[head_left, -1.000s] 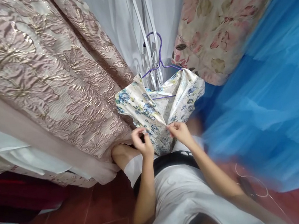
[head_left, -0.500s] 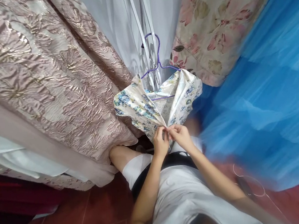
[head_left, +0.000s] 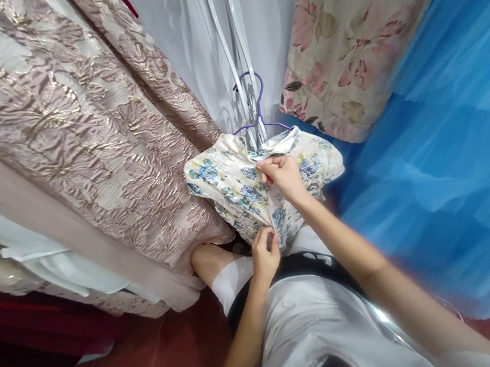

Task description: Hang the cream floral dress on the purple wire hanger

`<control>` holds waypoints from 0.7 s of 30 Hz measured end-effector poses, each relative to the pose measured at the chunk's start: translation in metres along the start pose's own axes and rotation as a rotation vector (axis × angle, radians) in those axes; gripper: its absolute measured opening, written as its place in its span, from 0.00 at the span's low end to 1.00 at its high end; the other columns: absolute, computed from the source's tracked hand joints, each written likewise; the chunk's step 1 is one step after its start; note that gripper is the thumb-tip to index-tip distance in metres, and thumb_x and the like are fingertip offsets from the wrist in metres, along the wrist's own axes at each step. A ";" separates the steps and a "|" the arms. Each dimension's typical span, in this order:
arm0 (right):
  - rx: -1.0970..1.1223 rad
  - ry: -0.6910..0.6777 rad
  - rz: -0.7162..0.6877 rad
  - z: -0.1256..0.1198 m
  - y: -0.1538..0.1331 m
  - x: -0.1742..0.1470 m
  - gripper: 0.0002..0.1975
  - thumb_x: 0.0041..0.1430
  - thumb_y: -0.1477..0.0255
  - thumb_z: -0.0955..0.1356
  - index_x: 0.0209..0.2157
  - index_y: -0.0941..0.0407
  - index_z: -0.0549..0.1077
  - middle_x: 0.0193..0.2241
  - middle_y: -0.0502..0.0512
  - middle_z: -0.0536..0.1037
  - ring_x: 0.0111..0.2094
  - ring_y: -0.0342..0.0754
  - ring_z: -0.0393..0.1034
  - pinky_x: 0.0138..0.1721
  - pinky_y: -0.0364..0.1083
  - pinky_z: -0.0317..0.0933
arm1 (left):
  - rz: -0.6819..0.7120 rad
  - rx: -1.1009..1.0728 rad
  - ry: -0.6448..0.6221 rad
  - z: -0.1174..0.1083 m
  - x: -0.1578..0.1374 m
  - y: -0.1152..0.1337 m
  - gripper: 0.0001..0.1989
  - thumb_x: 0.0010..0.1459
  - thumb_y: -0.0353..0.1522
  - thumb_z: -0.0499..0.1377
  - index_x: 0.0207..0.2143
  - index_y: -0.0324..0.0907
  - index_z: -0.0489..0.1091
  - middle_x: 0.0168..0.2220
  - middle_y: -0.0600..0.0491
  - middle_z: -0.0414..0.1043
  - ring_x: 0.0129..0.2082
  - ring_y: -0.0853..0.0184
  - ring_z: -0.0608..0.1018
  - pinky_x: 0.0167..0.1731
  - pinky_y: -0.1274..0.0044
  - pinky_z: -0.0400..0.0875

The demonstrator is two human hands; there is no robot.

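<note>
A white short-sleeved garment with blue flowers (head_left: 239, 193) hangs before me on a purple hanger (head_left: 258, 100). Its front is drawn together along a centre line, as a zipper does it. My right hand (head_left: 287, 179) is closed in a pinch at the top of that line, just under the neckline; the zipper pull itself is hidden by the fingers. Lower down, my left hand (head_left: 265, 256) pinches the cloth at the bottom of the same line. The garment's lower end is out of sight near my lap.
Pink and gold brocade cloth (head_left: 131, 138) hangs at the left. White fabric with long straps (head_left: 191, 46) is behind the hanger. To the right hang a pink floral cloth (head_left: 337, 57) and a blue tulle skirt (head_left: 443, 181). Red floor tiles (head_left: 180, 348) lie below.
My right hand has moved up from beside the left hand to the neckline, and the open V of the front has closed. My left hand has stayed low on the cloth.
</note>
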State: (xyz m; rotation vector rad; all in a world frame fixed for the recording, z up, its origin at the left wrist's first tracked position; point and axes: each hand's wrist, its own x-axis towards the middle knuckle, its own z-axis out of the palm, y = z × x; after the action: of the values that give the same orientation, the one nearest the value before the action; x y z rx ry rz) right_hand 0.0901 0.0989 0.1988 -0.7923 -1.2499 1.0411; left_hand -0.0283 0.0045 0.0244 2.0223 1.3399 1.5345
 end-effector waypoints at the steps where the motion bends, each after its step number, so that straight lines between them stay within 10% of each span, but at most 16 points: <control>1: -0.011 -0.002 -0.015 0.002 -0.003 0.005 0.15 0.55 0.62 0.72 0.23 0.58 0.74 0.14 0.49 0.72 0.15 0.39 0.56 0.18 0.41 0.53 | 0.008 -0.004 -0.004 0.000 0.001 0.001 0.02 0.67 0.31 0.55 0.38 0.44 0.67 0.34 0.51 0.72 0.36 0.64 0.77 0.40 0.75 0.71; 15: -0.063 0.025 -0.130 -0.014 -0.026 0.021 0.13 0.60 0.66 0.70 0.24 0.57 0.73 0.16 0.47 0.71 0.16 0.37 0.56 0.19 0.39 0.54 | 0.049 -0.001 -0.183 0.016 0.000 -0.007 0.03 0.66 0.29 0.56 0.36 0.44 0.68 0.33 0.51 0.74 0.36 0.63 0.78 0.39 0.73 0.73; 21: -0.076 0.009 -0.090 -0.021 -0.027 0.011 0.10 0.61 0.67 0.69 0.28 0.56 0.73 0.16 0.45 0.69 0.16 0.39 0.58 0.20 0.40 0.54 | 0.369 -0.029 0.204 -0.030 0.090 0.042 0.07 0.66 0.30 0.59 0.46 0.44 0.72 0.47 0.46 0.75 0.50 0.60 0.77 0.42 0.71 0.76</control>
State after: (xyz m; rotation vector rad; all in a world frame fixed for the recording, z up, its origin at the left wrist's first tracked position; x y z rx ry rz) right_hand 0.1154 0.1004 0.2241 -0.7907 -1.3115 0.9212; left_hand -0.0316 0.0440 0.1205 2.2377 1.0387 1.9503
